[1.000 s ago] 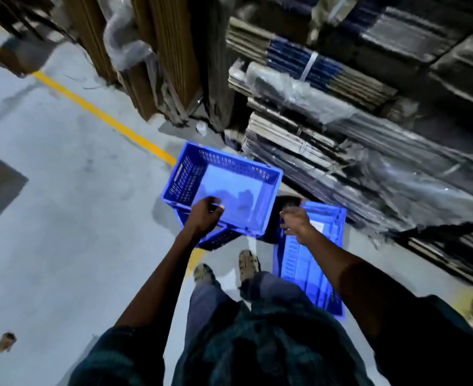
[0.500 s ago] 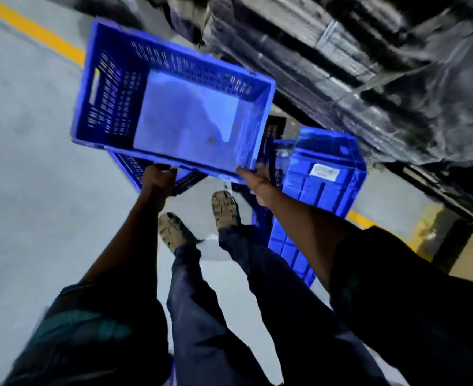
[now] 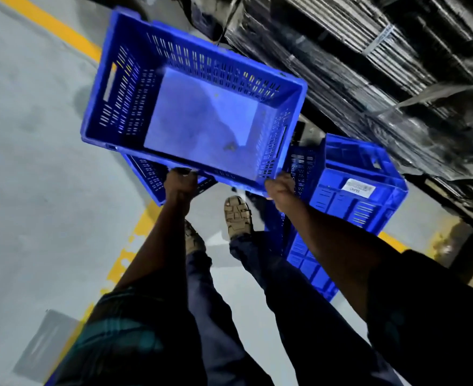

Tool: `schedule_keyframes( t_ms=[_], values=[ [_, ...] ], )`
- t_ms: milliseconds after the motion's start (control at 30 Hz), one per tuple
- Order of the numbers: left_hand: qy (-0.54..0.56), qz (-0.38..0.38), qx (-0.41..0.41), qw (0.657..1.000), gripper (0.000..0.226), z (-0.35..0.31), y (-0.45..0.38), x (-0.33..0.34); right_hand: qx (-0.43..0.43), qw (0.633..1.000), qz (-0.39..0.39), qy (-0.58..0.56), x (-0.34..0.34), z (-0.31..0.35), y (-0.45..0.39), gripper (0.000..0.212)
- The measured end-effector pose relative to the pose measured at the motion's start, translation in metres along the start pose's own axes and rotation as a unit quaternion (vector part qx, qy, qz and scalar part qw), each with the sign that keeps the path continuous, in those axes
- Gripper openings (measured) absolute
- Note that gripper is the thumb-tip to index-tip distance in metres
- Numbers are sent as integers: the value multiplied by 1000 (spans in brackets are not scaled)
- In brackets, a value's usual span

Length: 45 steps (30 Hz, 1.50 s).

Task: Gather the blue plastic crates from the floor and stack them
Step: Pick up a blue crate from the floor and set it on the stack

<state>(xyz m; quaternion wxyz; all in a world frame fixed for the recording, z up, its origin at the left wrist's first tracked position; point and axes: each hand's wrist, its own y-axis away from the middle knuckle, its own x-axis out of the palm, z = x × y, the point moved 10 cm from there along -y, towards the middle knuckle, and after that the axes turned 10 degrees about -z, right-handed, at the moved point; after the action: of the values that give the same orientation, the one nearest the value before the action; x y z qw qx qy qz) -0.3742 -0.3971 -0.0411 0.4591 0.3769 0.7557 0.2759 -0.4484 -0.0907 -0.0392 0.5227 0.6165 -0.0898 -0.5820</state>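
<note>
Left hand (image 3: 180, 181) and right hand (image 3: 280, 187) are gripping the near rim of a blue crate (image 3: 193, 107); at 3 o'clock, an upended crate (image 3: 355, 190) is standing on the floor (image 3: 35, 162).

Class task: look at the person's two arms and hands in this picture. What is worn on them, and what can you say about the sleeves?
Both hands, the left hand and the right hand, are bare: no gloves, and no watch or ring shows. The forearms are uncovered. The left sleeve is short, dark with a teal check pattern. The right sleeve is also short and looks plain dark here.
</note>
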Motion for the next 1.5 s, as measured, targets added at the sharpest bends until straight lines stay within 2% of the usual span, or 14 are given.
schedule_keyframes(
  t_ms=[67, 167, 233, 367, 433, 567, 767, 867, 933, 1000, 1100, 1233, 1333, 1500],
  values=[
    [-25, -16, 18, 999, 32, -13, 18, -17, -5, 1000, -18, -14, -4, 8, 18, 33],
    [-29, -41, 16, 999, 42, -20, 41, -40, -56, 993, -64, -80, -10, 27, 52, 32],
    [-1, -46, 11, 999, 44, -24, 58, -59, -74, 989, -63, -112, -7, 40, 83, 27],
    [83, -46, -18, 995, 49, -28, 98, -91, -91, 982, -89, -140, -21, 57, 141, 31],
    [116, -41, -33, 992, 48, -27, 117, -106, -100, 981, -97, -132, -33, 55, 167, 26],
    [183, -29, -89, 979, 58, -7, 151, -140, -148, 975, -138, -89, -76, 32, 225, 38],
    [299, 22, -174, 938, 74, 28, 205, -179, -228, 961, -158, -26, -140, 21, 324, 30],
    [320, -21, -208, 924, 54, 74, 201, -193, -283, 944, -166, 31, -158, 32, 381, 41],
    [362, -36, -222, 904, 34, 83, 219, -207, -304, 939, -153, 45, -161, 38, 404, 34],
    [423, -46, -220, 878, 29, 79, 247, -230, -312, 938, -137, 63, -161, 49, 419, 27],
    [499, -85, -213, 836, 21, 71, 282, -266, -358, 924, -114, 71, -160, 77, 444, 30],
    [557, -147, -210, 790, 28, 79, 311, -311, -409, 904, -62, 108, -145, 106, 473, 31],
    [598, -177, -211, 753, 28, 85, 327, -334, -427, 892, -14, 146, -133, 121, 482, 44],
    [635, -251, -204, 701, 24, 96, 352, -359, -432, 882, 76, 174, -118, 144, 490, 34]
  ],
)
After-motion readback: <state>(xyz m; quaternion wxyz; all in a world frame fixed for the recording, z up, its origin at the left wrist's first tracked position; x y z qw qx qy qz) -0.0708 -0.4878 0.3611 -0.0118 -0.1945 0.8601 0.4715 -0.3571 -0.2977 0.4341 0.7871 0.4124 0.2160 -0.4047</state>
